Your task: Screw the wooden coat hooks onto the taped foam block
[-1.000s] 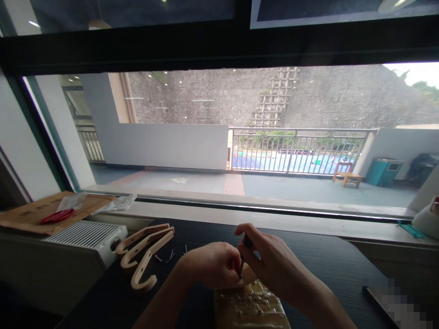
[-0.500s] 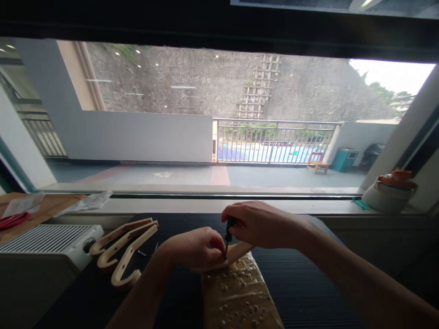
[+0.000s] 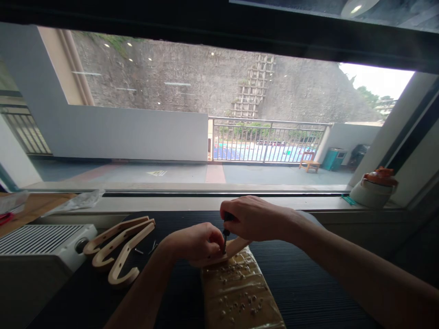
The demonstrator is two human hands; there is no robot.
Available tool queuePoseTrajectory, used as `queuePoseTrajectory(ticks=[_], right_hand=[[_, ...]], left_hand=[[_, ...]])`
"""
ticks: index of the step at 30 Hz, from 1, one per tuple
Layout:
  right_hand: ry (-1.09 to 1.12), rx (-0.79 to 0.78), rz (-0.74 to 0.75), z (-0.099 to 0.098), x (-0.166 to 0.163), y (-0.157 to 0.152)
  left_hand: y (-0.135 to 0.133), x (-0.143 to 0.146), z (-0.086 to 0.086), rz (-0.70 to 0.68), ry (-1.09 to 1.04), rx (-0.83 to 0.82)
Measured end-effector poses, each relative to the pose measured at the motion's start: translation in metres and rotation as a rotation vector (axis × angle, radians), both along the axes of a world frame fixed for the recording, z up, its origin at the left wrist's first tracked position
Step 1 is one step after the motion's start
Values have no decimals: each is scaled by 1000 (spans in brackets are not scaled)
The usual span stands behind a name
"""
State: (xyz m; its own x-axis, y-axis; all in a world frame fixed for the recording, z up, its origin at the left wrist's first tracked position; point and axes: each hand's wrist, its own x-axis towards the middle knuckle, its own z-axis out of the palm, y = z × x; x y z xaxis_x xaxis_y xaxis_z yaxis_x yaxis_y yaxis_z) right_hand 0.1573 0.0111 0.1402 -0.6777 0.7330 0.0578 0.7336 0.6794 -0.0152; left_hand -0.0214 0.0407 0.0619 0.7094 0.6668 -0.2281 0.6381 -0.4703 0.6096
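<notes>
My right hand [image 3: 255, 219] is closed around the dark handle of a screwdriver [image 3: 225, 238], held nearly upright with its shaft pointing down. The tip meets a pale wooden hook [image 3: 237, 248] that lies across the far end of a tape-wrapped block [image 3: 242, 288]. My left hand [image 3: 199, 242] is closed on the hook's left part, its fingertips beside the screwdriver tip; whether they also pinch a screw is hidden. Many small holes pit the block's top. To the left, several more wooden hooks [image 3: 127, 251] lie side by side, with loose screws [image 3: 139, 251] near them.
Everything rests on a black table [image 3: 295, 274] against a window sill [image 3: 178, 203]. A white radiator or heater [image 3: 44, 240] stands at the left, with a plastic bag [image 3: 77, 201] behind it. On the sill at right are a grey pot-like container [image 3: 372, 192] and a small green item [image 3: 348, 199].
The camera view has shifted slightly, so the scene sits further left. My right hand stays on the screwdriver, a little lower and more over the handle; my left hand keeps its hold.
</notes>
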Motion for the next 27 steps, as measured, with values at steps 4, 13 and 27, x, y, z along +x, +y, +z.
queuePoseTrajectory(ticks=[4,13,27], right_hand=[[-25,51,95,-2,-11,-1],[-22,90,-111,-13,-8,0],[-20,104,67,-9,-6,-2]], left_hand=[[-1,1,2,-1,-16,29],[3,0,-3,-28,-12,1],[2,0,1,-57,-21,-1]])
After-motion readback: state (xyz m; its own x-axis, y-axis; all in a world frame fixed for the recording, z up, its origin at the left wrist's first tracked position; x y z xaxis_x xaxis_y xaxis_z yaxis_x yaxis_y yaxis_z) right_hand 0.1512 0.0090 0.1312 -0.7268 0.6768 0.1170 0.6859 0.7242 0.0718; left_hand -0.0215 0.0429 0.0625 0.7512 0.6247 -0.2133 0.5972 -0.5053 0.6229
